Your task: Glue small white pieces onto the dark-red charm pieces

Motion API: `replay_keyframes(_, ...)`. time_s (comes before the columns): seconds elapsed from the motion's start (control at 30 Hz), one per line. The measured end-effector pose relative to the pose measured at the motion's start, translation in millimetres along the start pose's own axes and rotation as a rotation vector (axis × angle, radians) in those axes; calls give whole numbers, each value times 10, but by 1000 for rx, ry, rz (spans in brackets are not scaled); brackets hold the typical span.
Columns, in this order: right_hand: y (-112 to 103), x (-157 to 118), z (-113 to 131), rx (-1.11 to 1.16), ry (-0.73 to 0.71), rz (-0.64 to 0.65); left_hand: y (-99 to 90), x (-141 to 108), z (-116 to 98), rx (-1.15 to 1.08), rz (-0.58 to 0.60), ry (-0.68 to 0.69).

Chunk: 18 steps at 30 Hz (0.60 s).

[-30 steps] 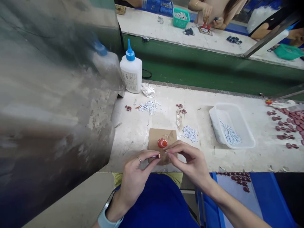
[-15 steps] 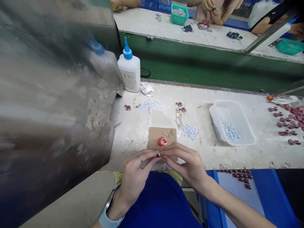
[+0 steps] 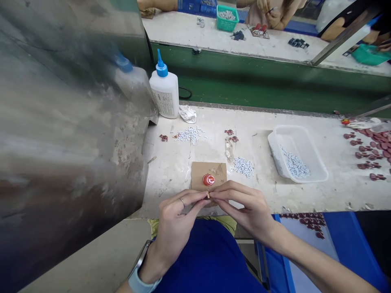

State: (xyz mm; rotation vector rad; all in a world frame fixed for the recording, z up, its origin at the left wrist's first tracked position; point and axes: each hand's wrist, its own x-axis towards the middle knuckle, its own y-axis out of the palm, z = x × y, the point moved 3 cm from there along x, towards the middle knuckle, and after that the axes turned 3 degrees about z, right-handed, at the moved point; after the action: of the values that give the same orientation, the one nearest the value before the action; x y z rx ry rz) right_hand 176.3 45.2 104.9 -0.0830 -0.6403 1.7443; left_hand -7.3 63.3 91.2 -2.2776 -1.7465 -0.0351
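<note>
My left hand (image 3: 182, 215) pinches a tiny orange-brown piece (image 3: 208, 196) between thumb and forefinger. The fingertips of my right hand (image 3: 244, 205) meet it from the other side, pinched at the same piece; most of it is hidden by the fingers. Just beyond the fingertips, a small red cap-like dish with white streaks (image 3: 208, 179) sits on a brown cardboard square (image 3: 198, 171). Small white-and-blue pieces lie in a pile (image 3: 243, 167) to the right of the cardboard and in another pile (image 3: 190, 134) farther back. Small dark red figures (image 3: 233, 138) lie behind the cardboard.
A white bottle with a blue nozzle (image 3: 165, 91) stands at the back left beside a metal panel (image 3: 76, 122). To the right are a translucent tub (image 3: 320, 171) of white-and-blue pieces and many dark red parts (image 3: 369, 165). Co-workers' hands (image 3: 271, 16) show across the divider.
Both hands have shifted slightly to the right with the small piece between their fingertips. The view has tilted a little; the things on the bench stay where they were.
</note>
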Motion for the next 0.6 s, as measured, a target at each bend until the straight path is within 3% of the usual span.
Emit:
replay_keyframes(0.23,63,-55,63,475,403,-3,-16,-86,-100,-70,-14,-111)
replay_keyframes(0.6,19,94,370,494,351,36,-158,-221,-227,-90,-35,-121)
